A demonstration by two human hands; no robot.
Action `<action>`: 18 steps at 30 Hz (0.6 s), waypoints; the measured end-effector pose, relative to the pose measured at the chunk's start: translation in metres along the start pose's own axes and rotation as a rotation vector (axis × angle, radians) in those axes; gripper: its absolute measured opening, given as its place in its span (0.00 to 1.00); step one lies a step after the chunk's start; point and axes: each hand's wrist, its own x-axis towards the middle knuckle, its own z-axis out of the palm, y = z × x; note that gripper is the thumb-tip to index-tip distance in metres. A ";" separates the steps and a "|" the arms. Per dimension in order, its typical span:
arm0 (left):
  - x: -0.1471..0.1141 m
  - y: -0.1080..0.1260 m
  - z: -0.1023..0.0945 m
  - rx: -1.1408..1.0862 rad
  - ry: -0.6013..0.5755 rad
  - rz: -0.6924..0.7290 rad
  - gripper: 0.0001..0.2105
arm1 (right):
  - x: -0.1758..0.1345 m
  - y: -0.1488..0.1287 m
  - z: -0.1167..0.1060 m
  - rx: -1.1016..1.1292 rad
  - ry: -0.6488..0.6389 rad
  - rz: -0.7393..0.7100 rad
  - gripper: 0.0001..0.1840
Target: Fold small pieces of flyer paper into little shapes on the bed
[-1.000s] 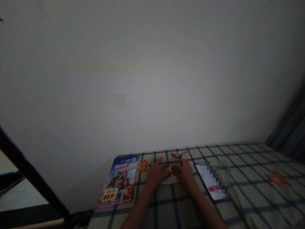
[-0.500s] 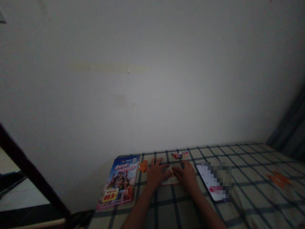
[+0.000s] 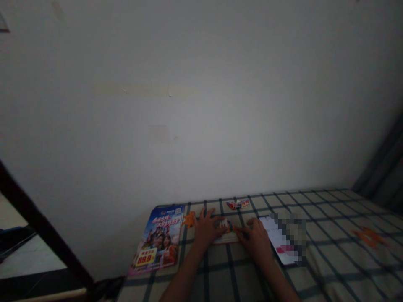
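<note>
- The white wall (image 3: 201, 105) fills most of the view and meets the far edge of the bed just beyond the hands.
- The bed (image 3: 330, 260), under a checked sheet, lies open and bare to the right, with a dark curtain at the far right edge.
- A colourful flyer (image 3: 159, 239) lies flat near the bed's left edge, just left of the left forearm.
- A phone (image 3: 278, 241) lies just right of the right hand.
- The left hand (image 3: 206, 228) lies palm down, fingers spread, pressing the small folded paper (image 3: 225, 235).
- The right hand (image 3: 256, 239) lies flat with loosely curled fingers, its fingertips on the paper's right side; neither hand grips it.
- A small wrapper (image 3: 237, 204) lies beyond the hands, near the wall.
</note>
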 end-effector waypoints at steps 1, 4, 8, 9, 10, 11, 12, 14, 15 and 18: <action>0.000 0.000 0.000 0.003 0.000 0.005 0.22 | -0.001 0.001 0.000 -0.002 0.001 0.003 0.09; 0.001 -0.002 0.001 0.003 -0.014 0.015 0.23 | -0.005 0.003 -0.002 -0.013 0.003 0.008 0.09; 0.001 -0.003 0.004 -0.014 0.019 0.014 0.22 | -0.007 0.004 -0.003 -0.039 0.006 0.003 0.09; 0.001 -0.003 0.005 -0.017 0.026 0.013 0.22 | -0.007 0.004 -0.003 -0.046 0.005 0.002 0.10; 0.000 -0.003 0.005 -0.018 0.028 0.013 0.22 | -0.007 0.004 -0.003 -0.053 0.003 0.002 0.11; 0.000 -0.003 0.005 -0.016 0.025 0.014 0.22 | -0.007 0.004 -0.002 -0.061 0.000 0.003 0.11; 0.000 -0.002 0.005 -0.012 0.021 0.016 0.23 | -0.007 0.003 -0.002 -0.068 -0.002 0.004 0.12; 0.000 -0.002 0.004 -0.005 0.012 0.019 0.23 | -0.007 0.003 -0.002 -0.077 -0.004 0.008 0.13; 0.000 -0.002 0.003 -0.003 0.007 0.019 0.23 | -0.007 0.002 -0.002 -0.081 -0.004 0.010 0.14; 0.000 -0.002 0.003 -0.009 0.001 0.019 0.23 | -0.007 0.001 -0.005 -0.089 -0.004 0.011 0.14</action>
